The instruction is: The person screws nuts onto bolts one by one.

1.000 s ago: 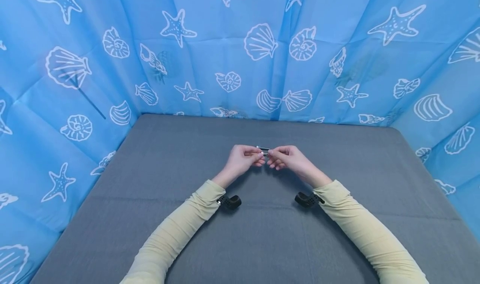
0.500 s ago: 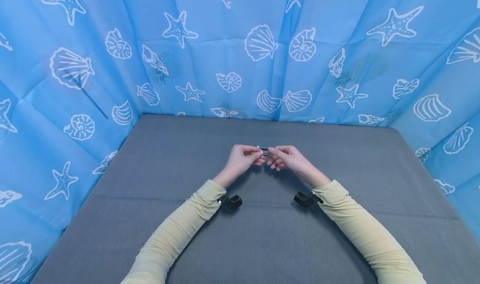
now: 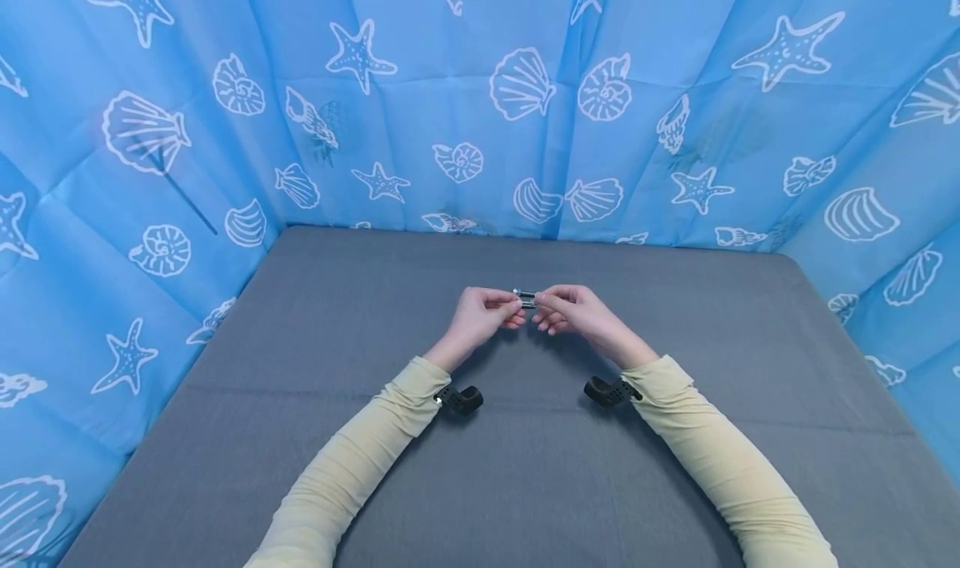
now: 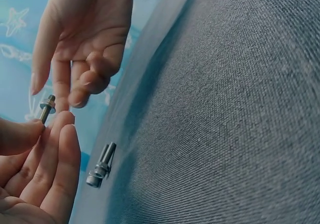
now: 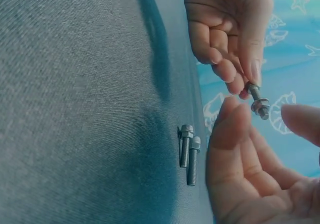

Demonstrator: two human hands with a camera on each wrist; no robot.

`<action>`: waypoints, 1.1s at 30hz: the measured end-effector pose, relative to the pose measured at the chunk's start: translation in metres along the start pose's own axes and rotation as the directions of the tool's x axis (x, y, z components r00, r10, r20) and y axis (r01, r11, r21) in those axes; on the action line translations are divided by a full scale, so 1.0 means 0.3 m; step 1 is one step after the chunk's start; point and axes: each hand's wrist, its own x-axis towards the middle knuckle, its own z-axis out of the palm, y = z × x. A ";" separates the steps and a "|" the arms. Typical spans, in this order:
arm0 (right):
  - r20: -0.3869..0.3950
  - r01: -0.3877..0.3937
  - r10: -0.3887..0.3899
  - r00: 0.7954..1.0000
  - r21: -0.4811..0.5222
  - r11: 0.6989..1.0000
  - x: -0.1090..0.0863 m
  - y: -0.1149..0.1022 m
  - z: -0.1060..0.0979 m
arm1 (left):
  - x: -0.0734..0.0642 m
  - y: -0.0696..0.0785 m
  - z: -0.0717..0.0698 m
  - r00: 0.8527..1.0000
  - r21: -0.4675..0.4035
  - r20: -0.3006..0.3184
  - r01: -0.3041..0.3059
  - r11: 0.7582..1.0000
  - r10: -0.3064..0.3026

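Note:
My left hand [image 3: 482, 316] pinches a small metal bolt [image 4: 45, 115] between thumb and fingertips. A nut [image 4: 48, 104] sits part-way along its shank, and the bolt's free end points at my right hand [image 3: 576, 311]. The thumb and forefinger of that right hand stand apart on either side of the bolt's end, with a gap showing in the right wrist view; its other fingers are loosely bent. Just beyond the hands, one bolt [image 5: 185, 146] and a second bolt [image 5: 193, 161] lie side by side on the grey cloth, each with a hex-shaped piece at one end.
Grey cloth covers the table [image 3: 540, 468]. A blue curtain [image 3: 450, 102] with white shell and starfish prints hangs along the back and both sides. Black wrist mounts [image 3: 461, 400] stick out inward from the sleeve cuffs, over the table.
My right hand has shifted slightly up and left in the head view. The left hand keeps its pinch on the bolt with little movement. The two lying bolts stay put.

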 end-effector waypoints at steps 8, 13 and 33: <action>0.010 0.023 -0.023 1.000 0.008 1.000 0.002 0.003 -0.001 | 0.006 0.002 -0.004 1.000 0.029 -0.002 0.025 0.999 -0.025; 0.000 -0.030 0.030 1.000 0.011 0.999 0.008 0.011 0.006 | 0.005 0.006 -0.001 0.999 0.027 0.007 0.033 0.999 -0.034; 0.002 -0.007 0.006 1.000 0.077 0.997 0.002 0.012 0.002 | 0.009 0.003 0.003 0.997 -0.011 0.013 0.080 0.997 -0.080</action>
